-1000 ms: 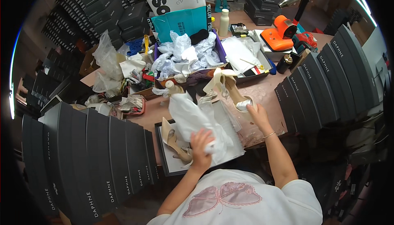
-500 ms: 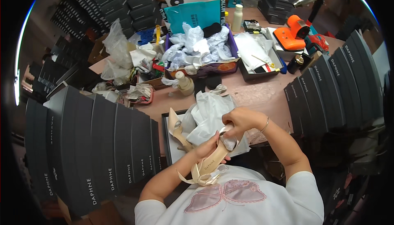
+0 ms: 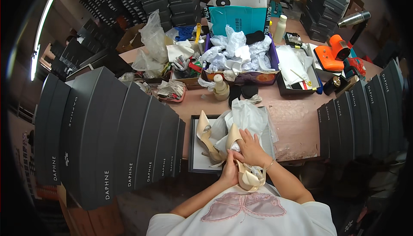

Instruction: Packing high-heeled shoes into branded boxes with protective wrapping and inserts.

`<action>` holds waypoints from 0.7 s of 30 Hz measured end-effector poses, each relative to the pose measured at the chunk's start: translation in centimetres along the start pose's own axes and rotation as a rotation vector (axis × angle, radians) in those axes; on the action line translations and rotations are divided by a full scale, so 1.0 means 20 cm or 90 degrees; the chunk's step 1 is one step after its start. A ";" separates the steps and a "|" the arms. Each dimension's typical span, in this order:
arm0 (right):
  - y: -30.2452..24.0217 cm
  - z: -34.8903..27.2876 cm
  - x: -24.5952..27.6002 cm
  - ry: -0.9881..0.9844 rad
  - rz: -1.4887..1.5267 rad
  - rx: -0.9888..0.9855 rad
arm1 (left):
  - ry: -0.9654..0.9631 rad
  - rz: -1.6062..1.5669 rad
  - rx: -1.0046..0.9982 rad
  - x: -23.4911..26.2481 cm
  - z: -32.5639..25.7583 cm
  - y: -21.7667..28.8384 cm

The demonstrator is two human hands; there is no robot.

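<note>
One pointed-toe pump was held over the near edge of an open shoebox.

The left hand grasped its middle; the right hand lay against its toe, fingers extended. A second pump lay inside, left of white tissue paper. Rightward, pink tabletop stretched toward dark shoeboxes. Two pale bottles stood beyond.

Tube lt upper L glares, ctr bright, fisheye edges bent & dk.

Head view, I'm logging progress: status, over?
Left hand holding cream shoe; right hand against it, fingers spread. Second shoe in box. White paper bunched behind.
</note>
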State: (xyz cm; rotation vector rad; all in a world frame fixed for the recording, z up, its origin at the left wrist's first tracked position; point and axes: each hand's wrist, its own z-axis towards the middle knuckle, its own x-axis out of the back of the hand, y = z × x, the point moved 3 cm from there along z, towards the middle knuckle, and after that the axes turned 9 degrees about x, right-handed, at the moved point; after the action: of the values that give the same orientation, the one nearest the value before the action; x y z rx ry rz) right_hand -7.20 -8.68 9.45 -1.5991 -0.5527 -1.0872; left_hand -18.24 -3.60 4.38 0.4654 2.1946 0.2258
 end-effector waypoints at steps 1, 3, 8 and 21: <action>0.01 0.00 -0.01 0.034 -0.012 0.033 | -0.007 0.039 -0.028 -0.02 -0.02 0.01; 0.02 -0.05 0.01 0.056 0.010 0.059 | 0.005 -0.017 0.022 -0.01 0.00 0.01; 0.08 -0.18 0.03 0.043 0.468 -0.114 | 0.089 -0.029 0.013 -0.01 -0.02 0.06; 0.07 0.02 0.12 0.062 -0.012 0.172 | 0.071 0.024 0.011 0.04 -0.09 0.18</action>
State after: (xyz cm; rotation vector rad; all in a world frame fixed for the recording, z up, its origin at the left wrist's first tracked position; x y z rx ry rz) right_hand -4.88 -9.18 10.76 -1.3020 -0.6218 -1.0510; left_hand -19.34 0.01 6.05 0.5156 2.2994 0.2582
